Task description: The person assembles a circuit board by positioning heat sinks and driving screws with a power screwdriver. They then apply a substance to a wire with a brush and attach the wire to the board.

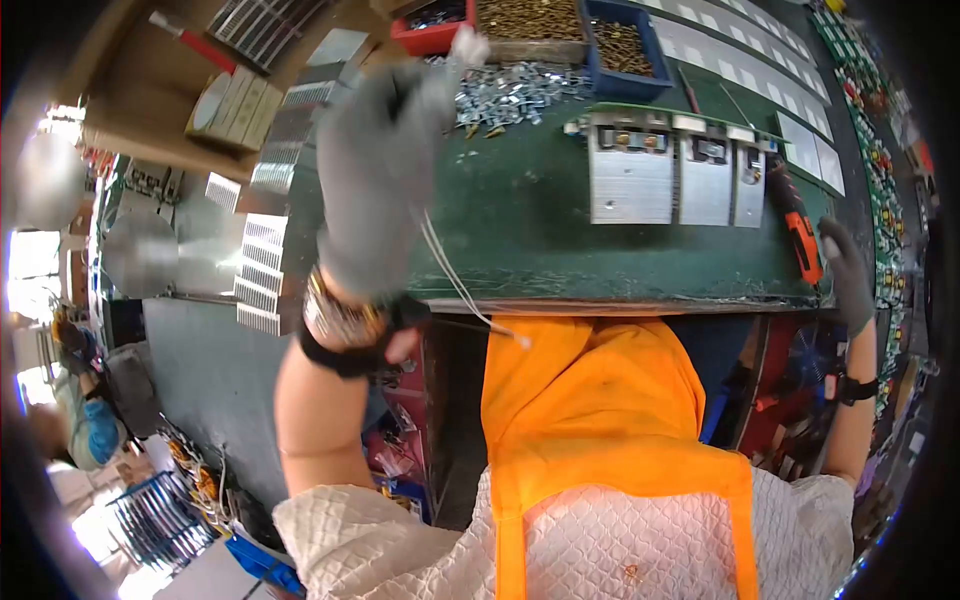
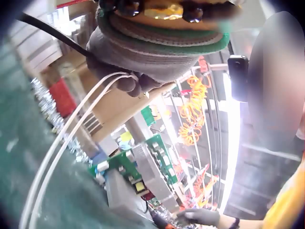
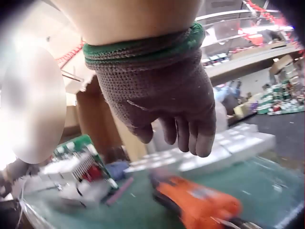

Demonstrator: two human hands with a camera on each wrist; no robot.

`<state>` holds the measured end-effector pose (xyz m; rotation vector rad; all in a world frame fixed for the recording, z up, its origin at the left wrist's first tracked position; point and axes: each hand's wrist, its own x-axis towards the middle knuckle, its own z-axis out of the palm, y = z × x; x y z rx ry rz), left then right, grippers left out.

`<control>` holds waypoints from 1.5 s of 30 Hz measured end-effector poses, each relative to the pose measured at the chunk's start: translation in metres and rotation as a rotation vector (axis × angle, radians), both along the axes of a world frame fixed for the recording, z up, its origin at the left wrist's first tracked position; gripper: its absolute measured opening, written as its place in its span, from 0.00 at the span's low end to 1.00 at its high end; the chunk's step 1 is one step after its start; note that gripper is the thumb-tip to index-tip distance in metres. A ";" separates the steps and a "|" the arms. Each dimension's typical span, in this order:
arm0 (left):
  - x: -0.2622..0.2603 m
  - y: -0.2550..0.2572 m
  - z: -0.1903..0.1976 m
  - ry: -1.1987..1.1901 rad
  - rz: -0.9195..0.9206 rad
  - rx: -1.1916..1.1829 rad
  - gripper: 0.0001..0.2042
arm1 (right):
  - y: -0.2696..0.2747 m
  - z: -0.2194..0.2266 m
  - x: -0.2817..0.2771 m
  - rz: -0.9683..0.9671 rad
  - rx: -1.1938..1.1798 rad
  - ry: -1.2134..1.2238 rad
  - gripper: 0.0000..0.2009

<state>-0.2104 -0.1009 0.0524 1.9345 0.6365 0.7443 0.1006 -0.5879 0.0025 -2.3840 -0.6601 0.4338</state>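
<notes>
My left hand [image 1: 380,170], in a grey glove, is raised over the left of the green bench and grips a thin white two-wire cable [image 1: 450,265]. In the left wrist view the cable [image 2: 69,129] passes between the curled fingers and hangs in a loop. A small white end piece [image 1: 468,48], blurred, sticks out beyond the fingertips in the head view. My gloved right hand [image 1: 848,275] hovers beside an orange power screwdriver [image 1: 800,240]. In the right wrist view, its fingers [image 3: 202,143] hang loosely above the screwdriver [image 3: 205,202] without gripping it.
A circuit board [image 1: 690,118] with silver heat sinks [image 1: 630,180] stands mid-bench. Behind are loose metal clips [image 1: 525,92], a red bin [image 1: 432,38] and a blue bin [image 1: 625,45] of screws. Finned heat sinks [image 1: 262,265] line the left; white strips [image 1: 720,60] lie back right.
</notes>
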 end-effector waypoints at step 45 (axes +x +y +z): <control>0.064 -0.061 0.031 -0.203 -0.482 -0.328 0.08 | 0.108 0.148 -0.117 0.481 1.784 0.491 0.14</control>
